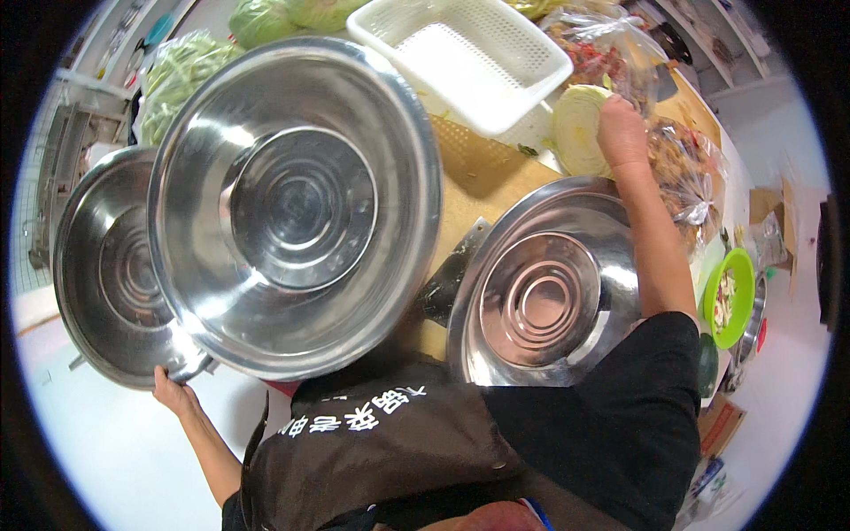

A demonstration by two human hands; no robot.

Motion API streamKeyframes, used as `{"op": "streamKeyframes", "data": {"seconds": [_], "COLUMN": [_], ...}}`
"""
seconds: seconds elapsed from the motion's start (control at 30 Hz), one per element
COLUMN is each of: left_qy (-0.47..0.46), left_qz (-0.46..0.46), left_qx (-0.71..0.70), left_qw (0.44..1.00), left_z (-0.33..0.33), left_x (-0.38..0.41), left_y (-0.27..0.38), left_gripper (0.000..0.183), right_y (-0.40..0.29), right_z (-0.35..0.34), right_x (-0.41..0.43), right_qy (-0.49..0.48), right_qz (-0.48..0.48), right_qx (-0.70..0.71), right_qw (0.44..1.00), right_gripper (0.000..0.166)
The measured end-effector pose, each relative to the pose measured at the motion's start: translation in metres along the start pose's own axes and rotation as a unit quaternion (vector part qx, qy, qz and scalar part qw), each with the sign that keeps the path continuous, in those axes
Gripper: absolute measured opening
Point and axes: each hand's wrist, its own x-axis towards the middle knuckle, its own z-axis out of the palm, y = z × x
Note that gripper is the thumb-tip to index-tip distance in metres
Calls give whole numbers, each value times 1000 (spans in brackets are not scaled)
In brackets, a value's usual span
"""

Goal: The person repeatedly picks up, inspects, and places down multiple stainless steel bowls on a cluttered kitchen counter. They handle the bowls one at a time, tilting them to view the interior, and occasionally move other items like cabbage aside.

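My left hand (176,393) grips the rim of a steel basin (93,299) at the far left. A larger steel basin (299,199) overlaps it, to the right. My right hand (622,133) is at the upper right, closed on the right edge of a cut cabbage half (576,129); its fingertips are partly hidden. Below that hand, a third steel basin (541,299) stands tilted near my body, partly behind my right forearm. Between the basins lies a cleaver (455,269) with bits of vegetable on its blade, over a wooden cutting board (478,172).
A white perforated basket (465,60) stands at the top. Bagged green vegetables (182,79) and cabbages (285,16) lie at upper left. Clear bags of reddish-brown food (684,172) lie on the right, with a green bowl (729,299) of chopped food lower down.
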Motion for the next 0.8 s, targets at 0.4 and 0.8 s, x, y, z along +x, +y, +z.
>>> {"op": "streamKeyframes", "data": {"seconds": [0.4,0.8], "left_qy": [-24,-21], "left_qz": [12,55], "left_qx": [-36,-66], "left_qw": [999,996], "left_z": [-13,-5], "left_x": [7,4], "left_y": [-7,-3], "left_gripper": [20,19], "right_y": [-138,-217], "right_z": [-183,-206], "right_x": [-49,-71], "right_qy": [-174,-136], "right_qz": [31,-70], "right_qx": [592,314], "right_qw": [786,937], "right_gripper": [43,41]}}
